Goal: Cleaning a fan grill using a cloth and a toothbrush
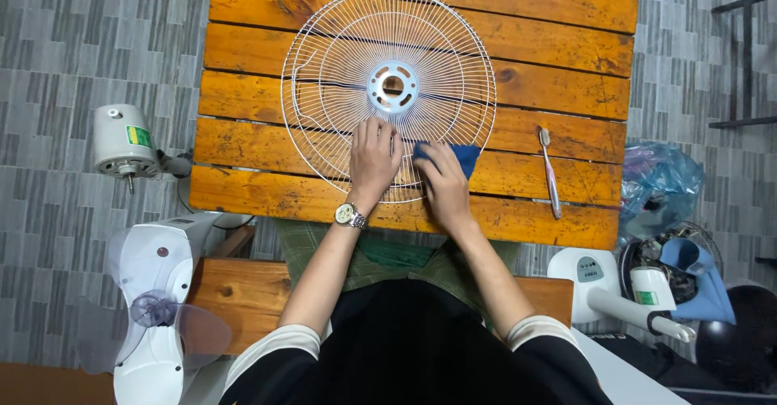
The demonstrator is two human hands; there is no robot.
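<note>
Right now both hands are down on the white wire fan guard [388, 89], which lies flat on the orange wooden table [566, 57], spanning the middle planks and closer to the left edge than the right. The left hand [374, 161] lies flat with fingers slightly spread, pressing on the guard's near rim; a metal wristwatch [350, 215] sits on that wrist. The right hand [443, 180] is just beside it, fingers curled and pressed down onto a blue cloth [463, 156] against the wires. The guard's round hub [393, 86] lies just beyond the fingertips.

Over by the table's right edge a toothbrush [550, 174] lies lengthwise across two planks, well apart from the guard.

Labels next: off the left edge, a white fan motor [121, 139] on the floor carries a small green and yellow rectangular sticker [138, 135]. Near the front-left corner there's a white fan base with a clear blade [158, 316] lying over it. Off the front-right corner, a white fan stand [603, 288] shows a grey control panel and a small green label [646, 297], beside a second guard holding blue cloth. A blue plastic bag [660, 180] sits past the right edge.

Underneath it all runs a grey patterned tile floor [73, 41], and the person sits on a wooden bench [243, 292].
</note>
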